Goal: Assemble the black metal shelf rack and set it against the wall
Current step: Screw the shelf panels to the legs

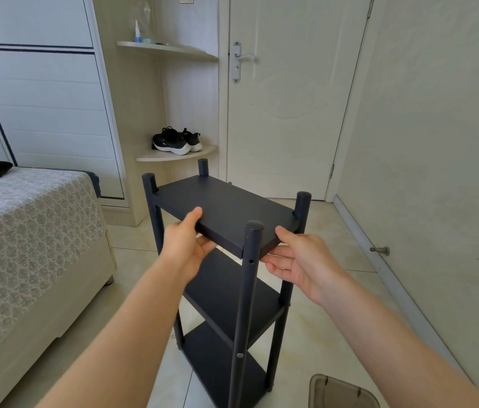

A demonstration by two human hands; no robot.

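Observation:
The black metal shelf rack (226, 206) stands upright in the middle of the tiled floor, with three shelves and a round post at each corner. My left hand (186, 241) grips the near long edge of the top shelf, thumb on top and fingers underneath. My right hand (300, 260) holds the near right corner of the same shelf, thumb on the edge and fingers under it, just right of the front post (251, 260). The rack stands apart from the wall (438, 128) on the right.
A bed (26, 237) with a patterned cover fills the left. Corner shelves hold black sneakers (176, 140). A closed white door (288, 98) is straight ahead. A door stopper (381, 250) sticks out low on the right wall. A brownish bin (341, 393) sits at the bottom right.

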